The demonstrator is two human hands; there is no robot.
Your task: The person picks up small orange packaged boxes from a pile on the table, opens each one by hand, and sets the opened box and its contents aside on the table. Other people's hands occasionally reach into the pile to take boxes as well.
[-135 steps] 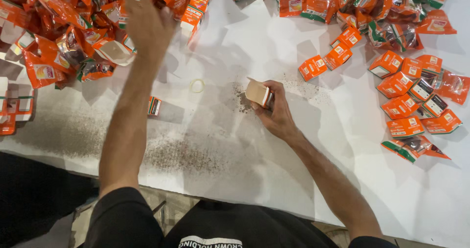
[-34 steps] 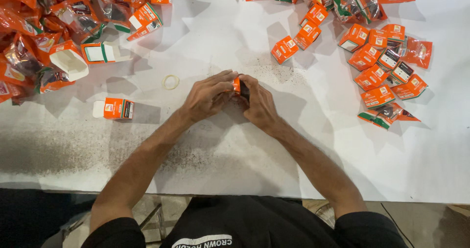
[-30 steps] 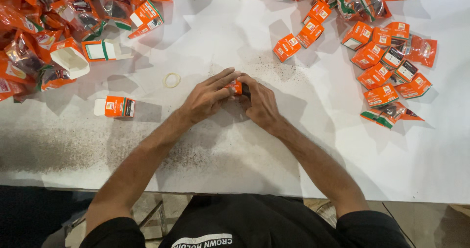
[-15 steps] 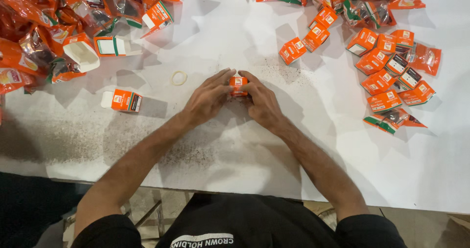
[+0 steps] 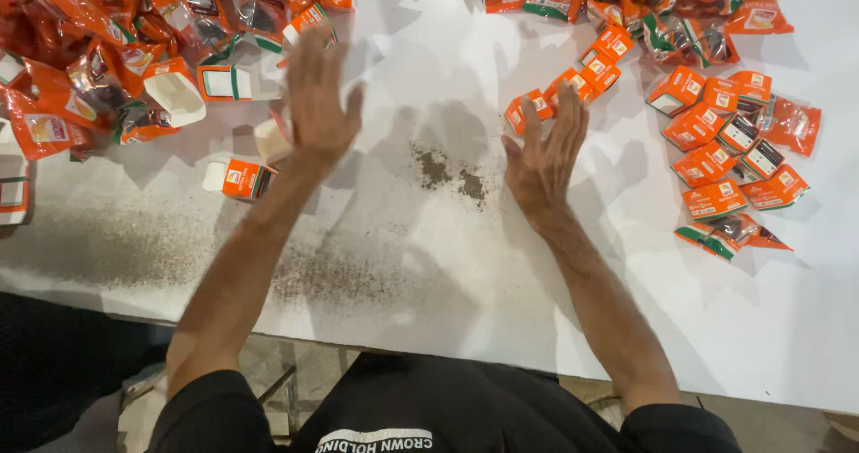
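White tabletop (image 5: 626,310) fills my view, dusted with grey-brown powder in smears near the front edge and in a small dark heap of spilled grains (image 5: 452,174) at the middle. My left hand (image 5: 318,95) is raised flat and spread, palm down, fingers wide apart and holding nothing. It hovers near the upper left, just short of the big heap of orange sachets and cartons (image 5: 98,50) that crowds that corner. Just under its heel side I can make out a pale open carton (image 5: 268,138), partly hidden by my wrist, and lower left of my forearm lies a small orange box (image 5: 240,177) on its side, apart from my hand.

My right hand (image 5: 546,153) is also open, fingers stretched and loosely apart, gripping nothing. Its fingertips (image 5: 573,104) reach up close to a short diagonal row of orange boxes (image 5: 573,82), the nearest one (image 5: 521,111) lying just beside my index finger; whether skin touches card I cannot tell. The spilled grains sit between my two hands, nearer the right one, touching neither.

Further right, well apart from my hand, a cluster of more orange boxes and sachets (image 5: 725,149) lies scattered on the white.
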